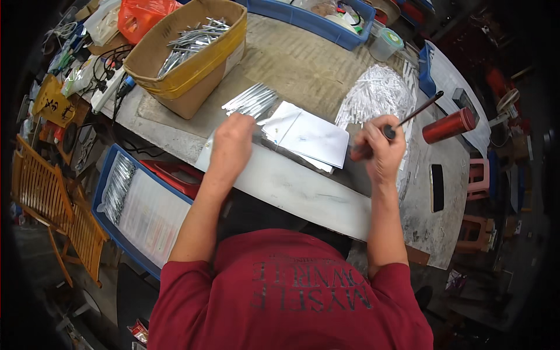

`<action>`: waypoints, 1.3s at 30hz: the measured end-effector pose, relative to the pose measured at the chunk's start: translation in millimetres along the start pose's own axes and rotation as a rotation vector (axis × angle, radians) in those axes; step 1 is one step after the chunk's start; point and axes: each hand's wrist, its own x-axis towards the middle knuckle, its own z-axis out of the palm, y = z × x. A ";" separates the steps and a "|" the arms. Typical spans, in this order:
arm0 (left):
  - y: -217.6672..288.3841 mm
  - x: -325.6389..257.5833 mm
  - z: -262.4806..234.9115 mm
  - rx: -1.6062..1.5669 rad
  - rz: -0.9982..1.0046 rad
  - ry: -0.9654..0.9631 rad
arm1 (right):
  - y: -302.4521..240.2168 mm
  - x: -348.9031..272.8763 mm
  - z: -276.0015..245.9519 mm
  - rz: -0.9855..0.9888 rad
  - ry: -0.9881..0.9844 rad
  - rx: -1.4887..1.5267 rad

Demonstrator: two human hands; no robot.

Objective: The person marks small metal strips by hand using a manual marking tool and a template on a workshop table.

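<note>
My right hand (pixel 382 149) is wrapped round the handle of a screwdriver (pixel 421 109), whose long dark shaft points up and to the right. Curled closed, my left hand (pixel 232 146) rests by the near end of a small pile of thin silvery metal rods (pixel 252 100). Whatever its fingers hold, if anything, is hidden. Between my hands lies a stack of white paper (pixel 315 139). Just beyond my right hand spreads a heap of narrow white strips (pixel 376 93). A pale board (pixel 303 189) runs along the table's near edge under my left hand.
A cardboard box (pixel 192 87) of metal rods stands at the left. Below it, a blue tray (pixel 131 204) holds more rods. On the right are a red cylinder (pixel 449 125) and a phone (pixel 436 188). A lidded tub (pixel 386 45) and blue bin (pixel 326 26) sit at the back.
</note>
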 end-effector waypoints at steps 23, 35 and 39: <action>-43.9 27.1 1.0 0.139 -0.032 0.096 | 24.6 -115.0 -107.8 0.228 0.258 -0.467; -54.9 114.6 -102.2 0.373 0.121 0.142 | 25.2 -108.8 -121.3 0.225 0.259 -1.073; -87.7 147.0 -110.1 0.434 -0.096 -0.376 | 19.2 -112.1 -121.3 0.266 0.257 -1.108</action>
